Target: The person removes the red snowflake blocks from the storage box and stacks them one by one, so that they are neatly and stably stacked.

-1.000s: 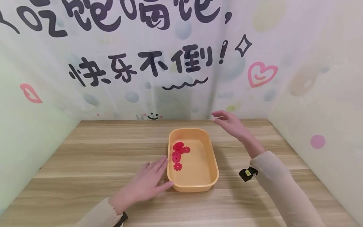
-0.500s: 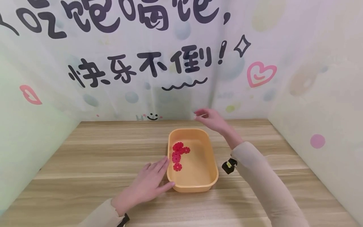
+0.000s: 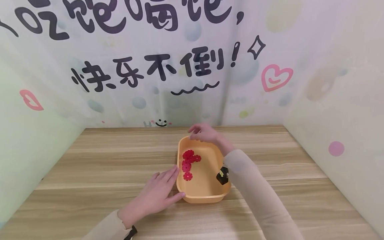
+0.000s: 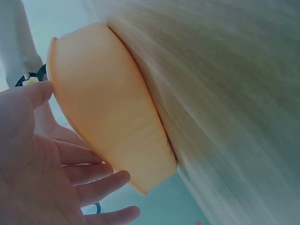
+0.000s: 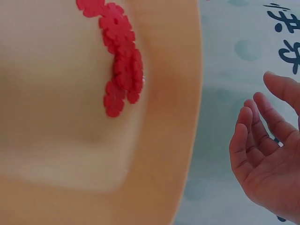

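An orange plastic basin (image 3: 201, 186) stands on the table, holding several red notched discs (image 3: 186, 166) along its left side. My left hand (image 3: 153, 191) lies at the basin's left side with fingers spread and fairly straight, the fingertips and thumb right at the rim; the left wrist view shows them against the outer wall (image 4: 103, 93). Over the basin's far rim hangs my right hand (image 3: 205, 133), its fingers loosely bent. In the right wrist view that hand (image 5: 274, 145) has nothing between thumb and fingers, beside the basin wall with the red discs (image 5: 123, 70) inside.
A wood-grain table (image 3: 120, 156) carries the basin. Behind it hangs a white printed curtain (image 3: 120, 110) with dark writing, and pale walls (image 3: 336, 110) stand at either side. The right forearm sleeve (image 3: 258, 190) crosses the basin's right edge.
My right hand has swung left from beyond the basin's far right corner and come down over its far rim. The left hand, basin and red discs stay nearly where they were.
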`<state>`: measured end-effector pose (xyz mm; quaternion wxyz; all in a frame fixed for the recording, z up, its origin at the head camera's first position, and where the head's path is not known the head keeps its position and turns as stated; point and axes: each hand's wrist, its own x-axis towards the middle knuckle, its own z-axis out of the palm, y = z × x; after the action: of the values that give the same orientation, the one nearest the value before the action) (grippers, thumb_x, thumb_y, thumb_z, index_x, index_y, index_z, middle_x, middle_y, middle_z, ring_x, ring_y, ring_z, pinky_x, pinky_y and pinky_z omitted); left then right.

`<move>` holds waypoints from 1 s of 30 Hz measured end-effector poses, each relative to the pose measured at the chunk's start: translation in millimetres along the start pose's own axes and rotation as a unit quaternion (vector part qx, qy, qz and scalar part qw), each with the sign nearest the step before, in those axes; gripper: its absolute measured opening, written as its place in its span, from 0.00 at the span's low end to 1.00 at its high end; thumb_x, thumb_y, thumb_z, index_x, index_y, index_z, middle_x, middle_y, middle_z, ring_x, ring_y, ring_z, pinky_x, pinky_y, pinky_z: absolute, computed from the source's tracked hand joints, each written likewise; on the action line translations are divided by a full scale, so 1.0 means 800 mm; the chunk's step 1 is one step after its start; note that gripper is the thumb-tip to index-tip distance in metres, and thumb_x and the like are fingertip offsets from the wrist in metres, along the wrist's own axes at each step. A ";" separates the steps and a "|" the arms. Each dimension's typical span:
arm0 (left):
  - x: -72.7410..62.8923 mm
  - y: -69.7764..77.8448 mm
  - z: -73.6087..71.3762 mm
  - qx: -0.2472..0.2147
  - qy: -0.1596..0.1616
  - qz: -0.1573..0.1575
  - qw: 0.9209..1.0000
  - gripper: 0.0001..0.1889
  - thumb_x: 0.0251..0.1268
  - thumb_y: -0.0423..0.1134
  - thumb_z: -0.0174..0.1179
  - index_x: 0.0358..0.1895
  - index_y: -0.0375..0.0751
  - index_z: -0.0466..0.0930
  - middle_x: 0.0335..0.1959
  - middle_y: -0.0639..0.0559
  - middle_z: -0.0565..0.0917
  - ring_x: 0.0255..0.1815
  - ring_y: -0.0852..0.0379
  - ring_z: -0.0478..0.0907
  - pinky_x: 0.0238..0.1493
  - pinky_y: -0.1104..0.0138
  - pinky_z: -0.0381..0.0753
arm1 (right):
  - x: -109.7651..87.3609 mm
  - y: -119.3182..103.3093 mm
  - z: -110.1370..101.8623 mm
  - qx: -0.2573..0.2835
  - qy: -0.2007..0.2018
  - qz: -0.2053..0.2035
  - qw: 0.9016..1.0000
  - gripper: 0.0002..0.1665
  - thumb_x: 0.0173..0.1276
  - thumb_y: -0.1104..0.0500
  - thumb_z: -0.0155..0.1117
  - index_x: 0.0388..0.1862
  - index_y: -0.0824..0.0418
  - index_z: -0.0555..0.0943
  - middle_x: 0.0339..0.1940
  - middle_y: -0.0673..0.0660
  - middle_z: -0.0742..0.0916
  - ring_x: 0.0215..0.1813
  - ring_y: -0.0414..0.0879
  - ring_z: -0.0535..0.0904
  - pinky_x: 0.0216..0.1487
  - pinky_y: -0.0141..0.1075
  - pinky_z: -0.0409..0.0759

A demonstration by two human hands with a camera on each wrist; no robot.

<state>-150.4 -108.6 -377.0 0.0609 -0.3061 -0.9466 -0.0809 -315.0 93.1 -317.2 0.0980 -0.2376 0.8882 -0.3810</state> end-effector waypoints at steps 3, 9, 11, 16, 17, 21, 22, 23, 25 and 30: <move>0.000 0.000 0.000 -0.001 0.000 0.000 1.000 0.40 0.59 0.64 0.42 0.64 0.32 0.57 0.65 0.42 0.58 0.62 0.49 0.58 0.53 0.48 0.61 | 0.004 0.004 0.011 -0.005 -0.017 0.023 1.000 0.18 0.58 0.56 0.62 0.47 0.61 0.75 0.36 0.54 0.79 0.37 0.49 0.74 0.36 0.35 0.74; 0.000 0.000 -0.001 0.000 -0.004 0.001 1.000 0.41 0.59 0.64 0.42 0.64 0.32 0.57 0.65 0.42 0.59 0.62 0.50 0.57 0.53 0.49 0.61 | 0.007 0.015 0.029 -0.014 -0.047 0.049 0.998 0.16 0.56 0.58 0.62 0.45 0.59 0.76 0.36 0.54 0.79 0.37 0.48 0.74 0.37 0.35 0.74; 0.000 0.000 -0.001 0.002 -0.002 0.003 1.000 0.41 0.59 0.64 0.42 0.64 0.32 0.57 0.64 0.42 0.59 0.62 0.50 0.57 0.53 0.49 0.61 | 0.008 0.020 0.033 -0.019 -0.056 0.054 0.997 0.17 0.56 0.60 0.62 0.46 0.60 0.76 0.36 0.54 0.79 0.38 0.49 0.74 0.37 0.35 0.74; 0.000 0.000 0.000 0.004 0.003 0.006 1.000 0.40 0.59 0.64 0.41 0.63 0.31 0.58 0.64 0.42 0.59 0.62 0.50 0.58 0.53 0.50 0.62 | 0.007 0.030 0.043 -0.007 -0.079 0.082 0.993 0.20 0.55 0.63 0.62 0.49 0.61 0.74 0.39 0.55 0.77 0.40 0.49 0.72 0.41 0.36 0.73; -0.001 -0.001 0.000 0.004 0.002 0.006 1.000 0.41 0.59 0.64 0.41 0.63 0.31 0.58 0.64 0.42 0.59 0.62 0.50 0.58 0.53 0.50 0.62 | 0.007 0.032 0.045 -0.005 -0.084 0.086 0.993 0.21 0.55 0.63 0.62 0.49 0.61 0.74 0.38 0.56 0.77 0.40 0.49 0.72 0.42 0.37 0.74; -0.001 0.000 0.000 0.005 0.000 0.005 1.000 0.41 0.59 0.65 0.40 0.63 0.31 0.58 0.64 0.42 0.59 0.62 0.49 0.57 0.53 0.50 0.62 | 0.006 0.037 0.052 -0.010 -0.090 0.092 0.992 0.21 0.54 0.64 0.64 0.49 0.60 0.74 0.37 0.56 0.76 0.38 0.49 0.72 0.42 0.36 0.74; -0.001 0.000 0.000 0.004 0.001 0.005 1.000 0.41 0.59 0.64 0.41 0.63 0.31 0.58 0.64 0.41 0.59 0.62 0.49 0.58 0.53 0.49 0.62 | 0.006 0.038 0.054 -0.010 -0.089 0.093 0.992 0.22 0.53 0.64 0.64 0.49 0.60 0.74 0.37 0.55 0.76 0.37 0.48 0.72 0.41 0.36 0.74; -0.001 0.000 0.000 0.004 0.001 0.005 1.000 0.41 0.59 0.64 0.41 0.63 0.31 0.58 0.64 0.41 0.59 0.62 0.49 0.58 0.53 0.49 0.62 | 0.006 0.039 0.056 -0.011 -0.088 0.093 0.992 0.22 0.53 0.65 0.64 0.49 0.60 0.74 0.37 0.55 0.76 0.37 0.48 0.72 0.41 0.36 0.75; -0.001 0.000 0.000 0.002 0.002 0.004 1.000 0.41 0.59 0.64 0.42 0.63 0.31 0.58 0.64 0.41 0.59 0.62 0.49 0.58 0.53 0.49 0.62 | 0.007 0.041 0.061 -0.004 -0.089 0.095 0.992 0.22 0.53 0.65 0.64 0.49 0.60 0.74 0.37 0.55 0.76 0.36 0.48 0.73 0.39 0.35 0.75; 0.000 0.000 -0.001 0.003 0.004 0.005 1.000 0.40 0.59 0.63 0.43 0.63 0.31 0.59 0.64 0.41 0.60 0.62 0.49 0.58 0.53 0.49 0.62 | 0.009 0.043 0.069 0.010 -0.097 0.105 0.990 0.21 0.54 0.66 0.63 0.49 0.60 0.74 0.36 0.55 0.78 0.34 0.48 0.75 0.36 0.35 0.76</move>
<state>-150.5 -108.6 -376.5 0.0661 -0.3100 -0.9451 -0.0793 -313.5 75.2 -380.4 0.2253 -0.1777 0.8906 -0.3528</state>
